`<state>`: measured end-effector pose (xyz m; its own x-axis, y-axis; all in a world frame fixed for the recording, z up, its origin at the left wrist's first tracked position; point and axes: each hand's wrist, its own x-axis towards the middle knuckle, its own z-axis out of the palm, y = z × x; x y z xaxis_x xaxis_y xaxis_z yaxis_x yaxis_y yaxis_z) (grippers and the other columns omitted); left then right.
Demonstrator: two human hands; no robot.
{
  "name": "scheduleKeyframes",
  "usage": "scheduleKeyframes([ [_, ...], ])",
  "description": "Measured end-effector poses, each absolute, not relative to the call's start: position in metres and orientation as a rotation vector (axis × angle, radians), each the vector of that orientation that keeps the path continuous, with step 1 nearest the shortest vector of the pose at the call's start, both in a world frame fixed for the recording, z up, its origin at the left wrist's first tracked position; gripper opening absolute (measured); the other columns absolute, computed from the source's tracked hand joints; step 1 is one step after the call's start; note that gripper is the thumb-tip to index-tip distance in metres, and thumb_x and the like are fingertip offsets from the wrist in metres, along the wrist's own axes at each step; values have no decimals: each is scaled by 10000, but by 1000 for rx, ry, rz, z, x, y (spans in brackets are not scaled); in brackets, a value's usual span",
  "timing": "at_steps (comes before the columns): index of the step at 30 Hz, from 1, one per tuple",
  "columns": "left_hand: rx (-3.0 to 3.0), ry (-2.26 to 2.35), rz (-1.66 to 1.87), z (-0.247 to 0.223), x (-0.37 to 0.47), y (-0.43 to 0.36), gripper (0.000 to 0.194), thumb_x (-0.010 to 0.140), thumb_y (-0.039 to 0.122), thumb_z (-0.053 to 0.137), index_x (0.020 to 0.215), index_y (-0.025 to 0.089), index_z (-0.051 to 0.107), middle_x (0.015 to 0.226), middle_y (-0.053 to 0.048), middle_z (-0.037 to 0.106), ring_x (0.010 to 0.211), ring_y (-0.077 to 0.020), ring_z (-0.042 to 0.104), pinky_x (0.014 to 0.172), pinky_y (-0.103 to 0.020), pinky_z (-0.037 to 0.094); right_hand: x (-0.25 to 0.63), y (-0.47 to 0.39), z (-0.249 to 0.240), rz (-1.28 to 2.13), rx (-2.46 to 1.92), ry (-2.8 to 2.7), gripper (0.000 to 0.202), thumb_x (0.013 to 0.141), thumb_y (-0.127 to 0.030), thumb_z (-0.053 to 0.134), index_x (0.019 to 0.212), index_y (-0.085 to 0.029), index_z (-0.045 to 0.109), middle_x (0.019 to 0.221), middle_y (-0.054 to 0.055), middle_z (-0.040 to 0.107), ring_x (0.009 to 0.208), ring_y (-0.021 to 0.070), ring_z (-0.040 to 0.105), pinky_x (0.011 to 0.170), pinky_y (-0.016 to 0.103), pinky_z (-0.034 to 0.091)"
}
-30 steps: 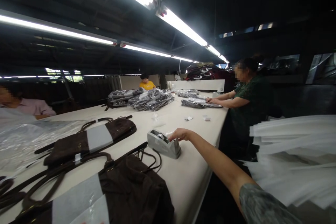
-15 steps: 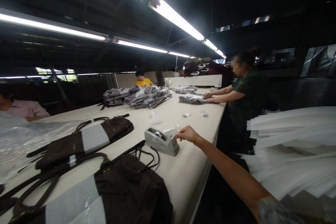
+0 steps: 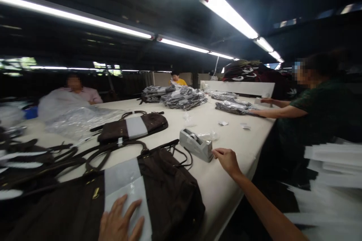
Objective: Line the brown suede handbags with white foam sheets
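Table: long, pale, smooth-topped, stretching away beyond both hands. Room: dark, with strip lights overhead. Beyond the right hand, plastic-wrapped bundles; to its right, a stack of white sheets. Clear plastic sheeting, beyond and left of the left hand. A person in dark green, far side of the right hand, touches a wrapped bundle.

Left hand: palm down, fingers spread, grasping nothing, resting on the pale band around the near brown bag, which lies directly beneath it. Right hand: arm extended from lower right, thumb and forefinger pinched together at the end of the grey tape dispenser, just left of the fingertips; whether tape is held, cannot tell.
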<state>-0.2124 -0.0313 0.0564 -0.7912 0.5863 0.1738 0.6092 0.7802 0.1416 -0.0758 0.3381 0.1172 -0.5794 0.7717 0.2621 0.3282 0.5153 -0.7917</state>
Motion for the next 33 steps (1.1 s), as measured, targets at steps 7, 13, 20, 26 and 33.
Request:
scheduleKeyframes([
  [7,-934,-3022,-424,90,-190,-26,446,884,364,424,1288,263,583,1501,-147,391,1434,-336,270,1161,-559,172,-173,175,150,1940,-384,-2127,272,726,-371,758,798,-109,769,624,62,688,488,81,507,486,193,415],
  [13,-974,-2999,-612,87,-189,-35,479,871,433,429,1298,275,578,1532,-142,340,1444,-365,226,1166,-579,118,-241,89,126,2063,-653,-2178,129,753,-203,747,779,-81,715,590,55,679,419,49,474,431,146,404],
  [20,-1026,-2954,-815,80,-193,-39,537,834,449,470,1331,263,551,1567,-153,271,1463,-372,146,1162,-595,64,-267,61,108,1944,-825,-2277,13,813,-98,640,805,-106,646,535,16,646,378,51,489,416,130,413],
  [26,-1035,-2879,-963,71,-195,-38,571,818,452,501,1359,267,521,1579,-159,234,1477,-357,72,1152,-613,35,-276,62,95,1710,-875,-2442,125,793,-113,653,728,-162,559,599,21,680,492,105,621,429,143,439],
  [33,-1049,-2890,-874,72,-195,-39,528,842,486,457,1295,246,584,1542,-182,309,1468,-359,139,1154,-617,59,-284,73,97,1480,-825,-2820,269,756,-172,729,554,-163,550,658,64,703,597,149,668,475,173,491],
])
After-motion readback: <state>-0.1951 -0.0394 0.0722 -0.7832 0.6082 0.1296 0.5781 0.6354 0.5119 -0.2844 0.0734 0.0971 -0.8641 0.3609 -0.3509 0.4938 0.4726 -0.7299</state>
